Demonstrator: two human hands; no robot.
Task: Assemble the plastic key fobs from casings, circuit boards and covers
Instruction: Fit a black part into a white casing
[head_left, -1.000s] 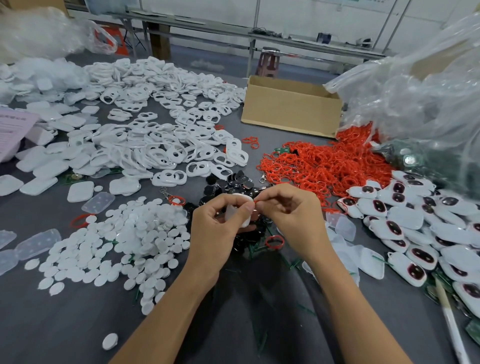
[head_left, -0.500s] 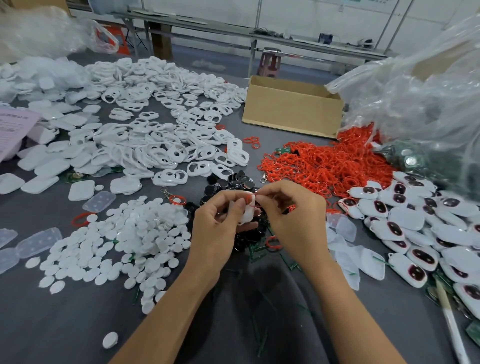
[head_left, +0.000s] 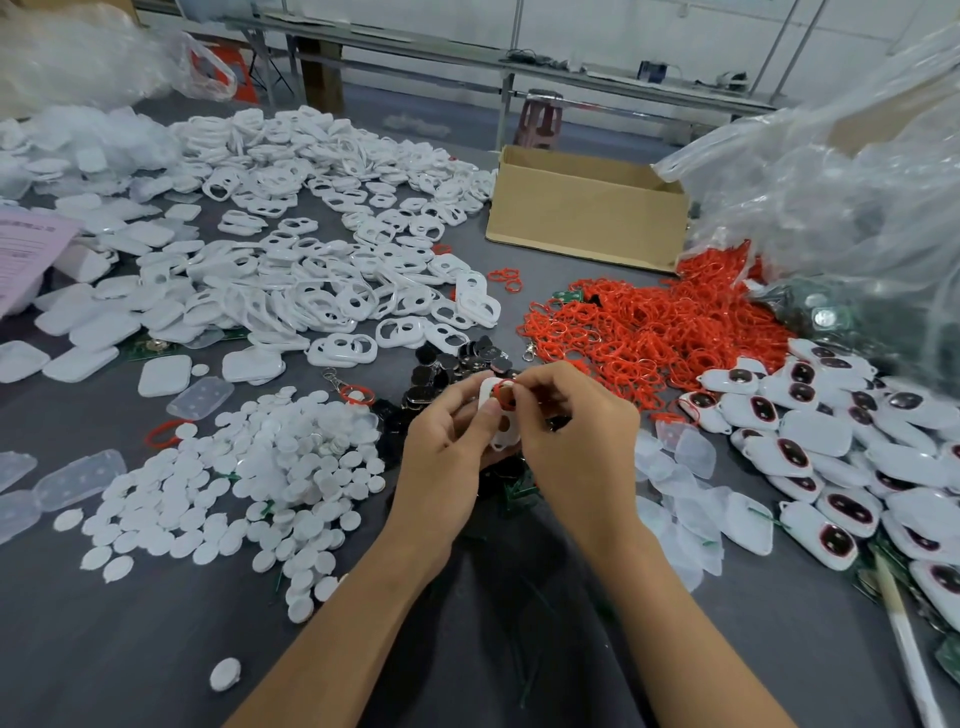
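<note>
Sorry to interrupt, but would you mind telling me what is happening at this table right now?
A person is assembling key fobs at a table. The left hand holds a white casing, and the right hand pinches a red ring at its upper end. Piles of loose casings, white discs and red rings lie around; assembled fobs lie to the right.

the casing (head_left: 489, 395) i hold is plain white, the ring (head_left: 504, 385) red; table (head_left: 156, 649) dark grey; heap of discs (head_left: 260, 478) white; heap of bands (head_left: 649, 332) orange-red; box (head_left: 587, 218) brown; finished fobs (head_left: 841, 452) white with black ovals rimmed red; sheet (head_left: 26, 254) pink
</note>
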